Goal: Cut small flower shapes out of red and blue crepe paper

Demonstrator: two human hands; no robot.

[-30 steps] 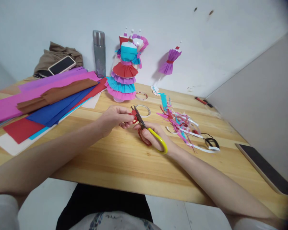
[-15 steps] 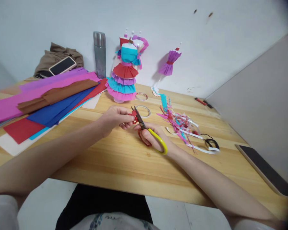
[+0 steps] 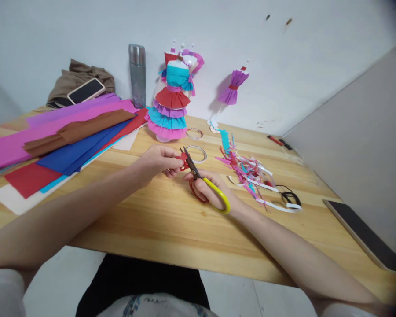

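Between thumb and fingers, my left hand (image 3: 158, 162) pinches a small piece of red crepe paper (image 3: 184, 162). My right hand (image 3: 214, 185) is closed round the handles of a pair of scissors (image 3: 214, 190), one yellow and one red. The dark blades point up and to the left, slightly parted, right at the red piece. Just behind the blades lies a roll of clear tape (image 3: 203, 159) on the wooden table (image 3: 145, 229). Part of the red piece is hidden by my fingers and the blades.
Layered crepe sheets (image 3: 69, 156) cover the left side. Small dress forms in ruffled paper (image 3: 173, 101) and a purple dress (image 3: 234, 88) stand at the back, near a grey flask (image 3: 137, 79). Paper scraps (image 3: 244, 167) and a tablet-like dark slab (image 3: 363, 233) lie to the right.
My left hand and the red piece have shifted very slightly left and up. The scissors stay in my right hand in almost the same place.
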